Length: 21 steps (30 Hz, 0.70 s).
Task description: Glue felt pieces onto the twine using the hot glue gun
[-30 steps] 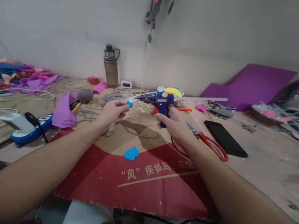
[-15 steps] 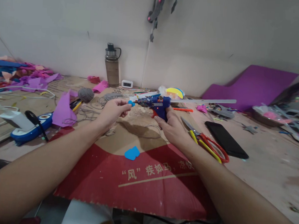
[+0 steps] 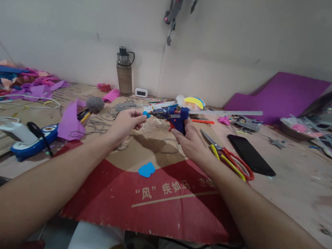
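Between the thumb and fingers of my left hand point(image 3: 128, 122) is a small blue felt-like piece point(image 3: 146, 113). My right hand point(image 3: 191, 140) is wrapped round the grip of a blue hot glue gun point(image 3: 177, 117), with fingers near its red trigger. A long translucent glue stick point(image 3: 225, 112) juts from the gun's back end to the right. The gun's nozzle points left and is at the blue piece; whether they touch I cannot tell. Below the hands, another blue cutout point(image 3: 147, 169) lies flat on the red and brown cardboard point(image 3: 150, 220).
Red-and-yellow-handled scissors point(image 3: 231, 161) and a black phone point(image 3: 250, 155) lie right of my right hand. A water bottle point(image 3: 124, 74) and small white clock point(image 3: 141, 92) stand by the wall. Left are grey yarn point(image 3: 95, 104), purple scraps point(image 3: 71, 123) and a blue power strip point(image 3: 34, 147).
Both hands stay almost in place. The blue piece at the nozzle has tilted slightly, showing more of its face. The cutout on the cardboard has not moved.
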Motion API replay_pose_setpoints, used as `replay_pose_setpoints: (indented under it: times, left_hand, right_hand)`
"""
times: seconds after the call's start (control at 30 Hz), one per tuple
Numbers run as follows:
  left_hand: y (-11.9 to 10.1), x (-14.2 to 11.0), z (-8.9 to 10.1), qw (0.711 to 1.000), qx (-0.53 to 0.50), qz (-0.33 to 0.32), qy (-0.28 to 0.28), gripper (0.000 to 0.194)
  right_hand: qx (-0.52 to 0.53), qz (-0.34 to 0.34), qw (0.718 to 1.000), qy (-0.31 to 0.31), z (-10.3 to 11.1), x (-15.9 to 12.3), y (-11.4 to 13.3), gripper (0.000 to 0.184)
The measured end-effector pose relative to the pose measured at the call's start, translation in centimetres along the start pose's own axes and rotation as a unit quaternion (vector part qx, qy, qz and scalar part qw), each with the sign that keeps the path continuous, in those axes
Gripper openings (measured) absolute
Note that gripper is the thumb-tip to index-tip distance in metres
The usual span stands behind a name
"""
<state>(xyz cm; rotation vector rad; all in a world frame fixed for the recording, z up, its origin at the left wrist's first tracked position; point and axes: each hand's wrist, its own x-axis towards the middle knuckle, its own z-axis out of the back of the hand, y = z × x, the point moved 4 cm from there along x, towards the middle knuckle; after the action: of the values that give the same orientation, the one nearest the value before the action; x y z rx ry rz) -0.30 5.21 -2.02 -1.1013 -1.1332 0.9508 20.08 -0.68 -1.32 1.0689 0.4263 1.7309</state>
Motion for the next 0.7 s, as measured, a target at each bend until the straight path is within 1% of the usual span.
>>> replay_pose_setpoints:
  times: [0.4, 0.7]
  left_hand:
    - [-0.12, -0.05, 0.01, 1.0, -0.003, -0.003, 0.004, 0.016]
    - [-0.19, -0.04, -0.01, 1.0, -0.004, 0.0, -0.006, 0.015]
  right_hand:
    - [0.002, -0.008, 1.0, -0.004, 0.06, -0.08, 0.24, 0.051]
    - [-0.005, -0.007, 1.0, -0.007, 0.19, -0.06, 0.36, 0.05]
